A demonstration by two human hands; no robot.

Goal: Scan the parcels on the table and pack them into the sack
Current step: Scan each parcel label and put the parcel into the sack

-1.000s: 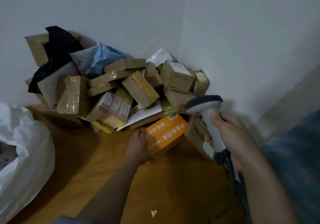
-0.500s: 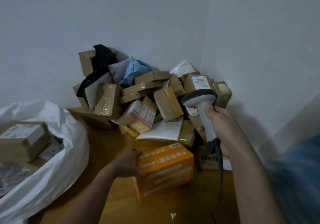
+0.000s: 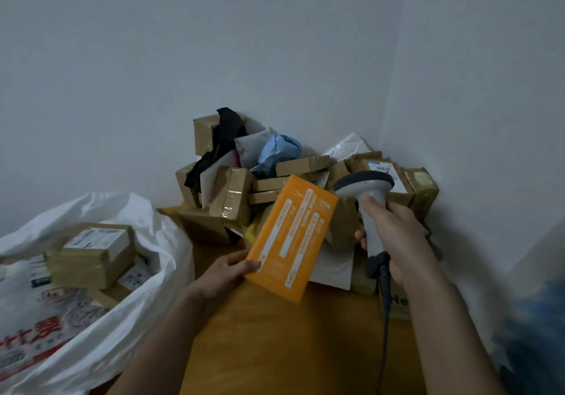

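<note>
left hand (image 3: 224, 275): holds the orange box (image 3: 290, 238)
right hand (image 3: 394, 235): grips the scanner (image 3: 368, 208)
tip: turn the box's label to the scanner

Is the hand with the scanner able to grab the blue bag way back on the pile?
Probably not: the right hand is gripping the scanner, and the blue bag lies behind boxes.

Two bare pale walls (image 3: 214, 58) meet above a wooden table (image 3: 275, 348), dimly lit.
</note>
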